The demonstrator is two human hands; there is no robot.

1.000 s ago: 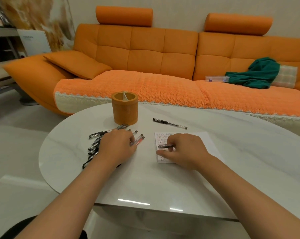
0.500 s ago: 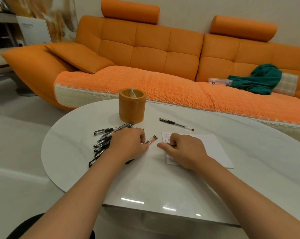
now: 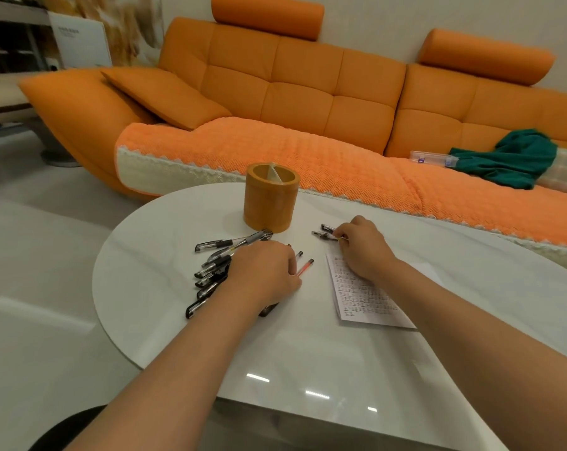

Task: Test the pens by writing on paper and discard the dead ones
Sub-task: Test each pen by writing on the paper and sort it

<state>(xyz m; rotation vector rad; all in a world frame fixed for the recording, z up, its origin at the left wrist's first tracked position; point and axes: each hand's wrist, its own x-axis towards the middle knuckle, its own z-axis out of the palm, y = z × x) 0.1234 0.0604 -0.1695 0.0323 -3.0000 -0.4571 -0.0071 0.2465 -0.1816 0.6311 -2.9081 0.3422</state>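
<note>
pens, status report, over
Left hand resting on pen pile. Right hand pinching a black pen beside a second pen, past the paper. Nothing in the way.

Smooth white stone-look table (image 3: 308,353), highly glossy, with lights mirrored near its front edge. Toward the left edge lie pens (image 3: 210,271) of clear shiny plastic with black caps. Right of centre is a matt white paper sheet (image 3: 360,301). Near the far edge stands a smooth, satin orange holder (image 3: 269,203). Beyond it is a leather-look sofa (image 3: 308,86) with a knobbly woven seat cover (image 3: 275,148).

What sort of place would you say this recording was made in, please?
Most likely a home living room: a long orange padded sofa with a green cloth thrown on it stands behind a round white table.
</note>
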